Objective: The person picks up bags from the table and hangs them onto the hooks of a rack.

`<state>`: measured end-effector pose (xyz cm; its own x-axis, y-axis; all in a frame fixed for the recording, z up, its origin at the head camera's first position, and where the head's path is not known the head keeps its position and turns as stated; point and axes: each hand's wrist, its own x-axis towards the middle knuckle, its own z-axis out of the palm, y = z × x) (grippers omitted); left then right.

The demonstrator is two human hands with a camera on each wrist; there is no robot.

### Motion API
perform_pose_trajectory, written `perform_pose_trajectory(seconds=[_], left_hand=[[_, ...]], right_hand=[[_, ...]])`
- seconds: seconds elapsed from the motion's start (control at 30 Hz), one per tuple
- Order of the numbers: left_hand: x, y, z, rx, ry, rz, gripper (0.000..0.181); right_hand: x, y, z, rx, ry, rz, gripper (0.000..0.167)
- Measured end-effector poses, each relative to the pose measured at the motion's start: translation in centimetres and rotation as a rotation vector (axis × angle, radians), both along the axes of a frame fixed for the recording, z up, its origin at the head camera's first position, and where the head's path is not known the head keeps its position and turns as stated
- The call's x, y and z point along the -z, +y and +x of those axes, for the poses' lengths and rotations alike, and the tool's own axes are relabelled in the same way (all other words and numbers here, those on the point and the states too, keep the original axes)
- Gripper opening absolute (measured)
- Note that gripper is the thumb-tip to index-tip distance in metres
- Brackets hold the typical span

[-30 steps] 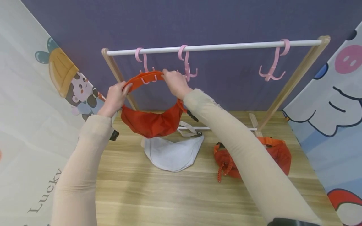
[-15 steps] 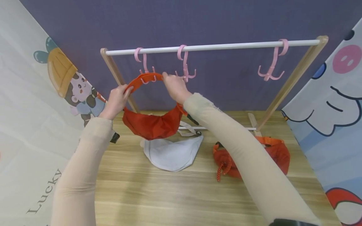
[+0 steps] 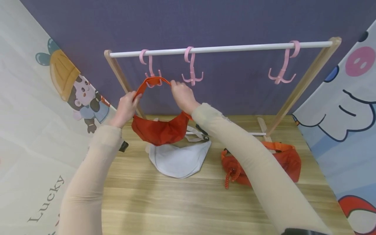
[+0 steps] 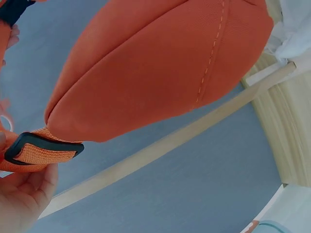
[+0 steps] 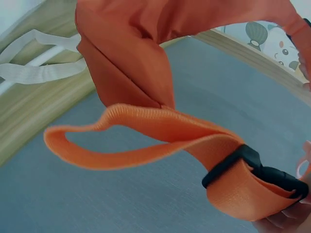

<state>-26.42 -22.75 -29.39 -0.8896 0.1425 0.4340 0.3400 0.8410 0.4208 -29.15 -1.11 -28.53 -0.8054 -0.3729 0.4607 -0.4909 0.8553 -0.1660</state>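
— Which step in hand at this moment?

— Probably hanging the red waist bag [image 3: 160, 130] by its orange strap [image 3: 142, 88]. Strap arched among the prongs of the leftmost pink hook [image 3: 151, 67], under the white rail [image 3: 235, 48]; bag body in the air, above a pale grey bag [image 3: 177, 160] on the wooden surface [image 3: 176, 205].

— And the fingers?

— Grasping, on both sides. Left hand [image 3: 126, 106] pinching the strap at one side of the hook, right hand [image 3: 183, 96] at the other, close to the black buckle [image 5: 274, 177].

— Any weight on the hook already?

— Cannot tell.

— Next move, then?

— Best to lower the strap evenly, check for firm seating behind the upturned prongs, then loosen one hand first, because of possible slipping.
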Motion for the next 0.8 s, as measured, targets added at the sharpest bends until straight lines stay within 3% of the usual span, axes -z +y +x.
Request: perform_pose_trajectory(seconds=[0.43,0.8], left_hand=[[1.4,0.3,0.0,-0.031,-0.037,0.046,0.027],[3.0,0.3,0.4,-0.026,-0.027,0.077,0.027]], right_hand=[[1.6,0.7,0.5,-0.031,0.045,-0.08,0.027],[3.0,1.3,1.1,-0.121,0.094,-0.124,0.036]])
